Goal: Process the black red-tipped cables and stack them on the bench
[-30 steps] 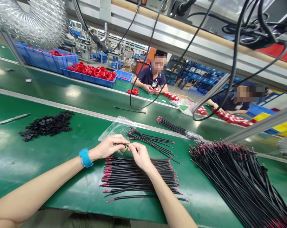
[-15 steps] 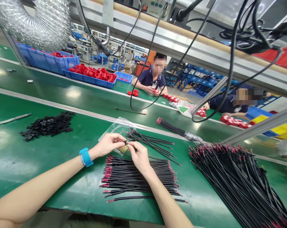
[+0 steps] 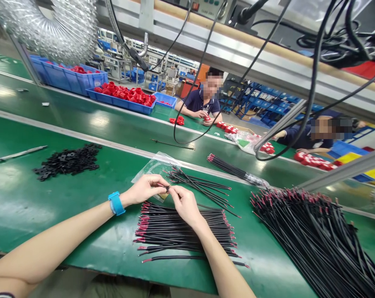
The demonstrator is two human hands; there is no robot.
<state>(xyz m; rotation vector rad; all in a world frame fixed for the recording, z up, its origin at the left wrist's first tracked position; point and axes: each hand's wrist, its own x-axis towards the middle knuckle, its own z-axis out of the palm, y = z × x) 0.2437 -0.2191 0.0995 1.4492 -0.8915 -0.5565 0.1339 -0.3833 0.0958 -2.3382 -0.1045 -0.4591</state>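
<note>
My left hand (image 3: 147,188) and my right hand (image 3: 186,203) meet fingertip to fingertip, both closed in a pinch. Between them is a small black part (image 3: 168,189), mostly covered by the fingers. A thin black cable (image 3: 221,210) emerges beyond my right hand; whether it joins that part is hidden. Beneath my right wrist lies a row of short black cables (image 3: 171,227) with red wire ends. Just behind the hands are a clear plastic bag (image 3: 153,165) and a loose bunch of similar cables (image 3: 202,184).
Flat black pieces (image 3: 67,161) are heaped at left beside a metal pen-like tool (image 3: 16,155). A large cable pile (image 3: 311,236) covers the right side. Across the bench are blue bins of red parts (image 3: 122,97) and two co-workers. Black cords (image 3: 310,91) hang overhead.
The whole view has shifted slightly, so the bench appears a little further right. My hands keep their pinch on the small part, with the fingers drawn a little closer around it.
</note>
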